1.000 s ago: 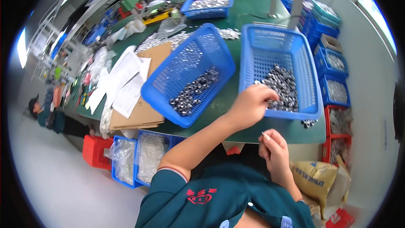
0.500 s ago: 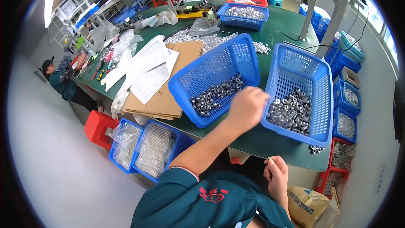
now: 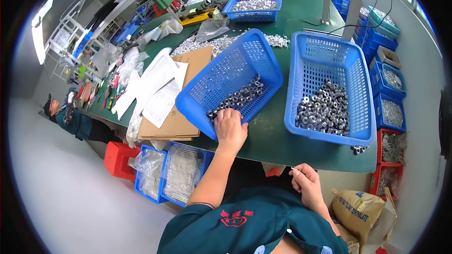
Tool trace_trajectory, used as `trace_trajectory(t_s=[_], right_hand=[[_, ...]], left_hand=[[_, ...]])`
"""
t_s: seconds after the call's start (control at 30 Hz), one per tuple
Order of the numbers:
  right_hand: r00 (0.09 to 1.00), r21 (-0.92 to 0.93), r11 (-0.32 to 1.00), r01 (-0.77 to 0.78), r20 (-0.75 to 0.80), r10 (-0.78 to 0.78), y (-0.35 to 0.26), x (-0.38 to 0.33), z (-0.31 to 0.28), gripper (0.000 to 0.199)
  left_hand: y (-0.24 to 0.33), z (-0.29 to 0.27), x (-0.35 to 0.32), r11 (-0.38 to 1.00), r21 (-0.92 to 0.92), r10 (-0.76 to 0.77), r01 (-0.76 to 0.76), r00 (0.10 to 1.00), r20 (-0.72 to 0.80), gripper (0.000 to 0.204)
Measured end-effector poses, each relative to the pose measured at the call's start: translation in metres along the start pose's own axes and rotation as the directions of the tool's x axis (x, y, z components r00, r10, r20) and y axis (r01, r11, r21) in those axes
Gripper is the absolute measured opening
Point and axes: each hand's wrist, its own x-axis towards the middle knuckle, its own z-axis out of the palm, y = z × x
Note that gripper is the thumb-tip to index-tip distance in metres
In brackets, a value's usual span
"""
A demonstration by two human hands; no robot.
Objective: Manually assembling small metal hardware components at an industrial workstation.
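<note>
Two blue perforated baskets stand on the green table in front of me. The left basket (image 3: 195, 91) is tilted and has small shiny ring-shaped metal parts (image 3: 242, 96) along its low side. My left hand (image 3: 230, 129) reaches over its near edge, fingers curved down at the parts and thumb apart; the fingertips are partly hidden. The right basket (image 3: 329, 40) holds a bigger heap of similar metal rings (image 3: 325, 110). Below the table edge, near my body, my right hand (image 3: 308, 186) pinches a small thin pale rod (image 3: 293, 169), mostly hidden by the fingers.
Cardboard sheets (image 3: 200, 61) and papers (image 3: 162, 99) lie left of the baskets. Loose silver parts (image 3: 212, 44) spread behind, near another filled basket (image 3: 252, 16). Bins with bagged rods (image 3: 181, 174) stand low at left. A few rings (image 3: 359, 150) lie by the right basket. Another person (image 3: 77, 120) stands far left.
My left hand has moved left, from beside the right basket's edge down into the left basket. The right hand keeps its pinch near my body. The whole view has shifted slightly.
</note>
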Motion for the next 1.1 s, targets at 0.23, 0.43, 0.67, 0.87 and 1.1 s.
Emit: trace_trajectory(t_s=[0.23,0.43,0.67,0.87,1.1], right_hand=[[1.0,0.014,1.0,-0.004,-0.002,0.004,0.001,-0.001,0.0,0.016],[1.0,0.029,1.0,0.001,-0.004,-0.001,-0.001,-0.001,0.003,0.015],[0.951,-0.442,0.845,0.299,0.061,-0.305,-0.033,0.001,0.022,0.013],[0.862,-0.523,0.693,0.496,0.2,-0.466,-0.041,0.003,0.032,0.007],[0.723,-0.654,0.4,0.642,0.344,-0.599,-0.036,0.005,0.032,0.007]], left_hand=[[0.002,0.011,-0.01,0.99,-0.077,0.1,-0.116,0.977,-0.186,0.025],[0.004,0.006,-0.02,0.863,-0.467,0.073,-0.192,0.962,-0.262,0.021],[0.028,-0.02,-0.057,-0.359,-0.88,0.33,0.312,0.924,0.194,0.022],[0.036,-0.023,-0.07,-0.371,-0.838,0.555,0.399,0.819,0.144,0.018],[0.033,-0.033,-0.074,-0.218,-0.871,0.605,0.44,0.761,0.233,0.014]])
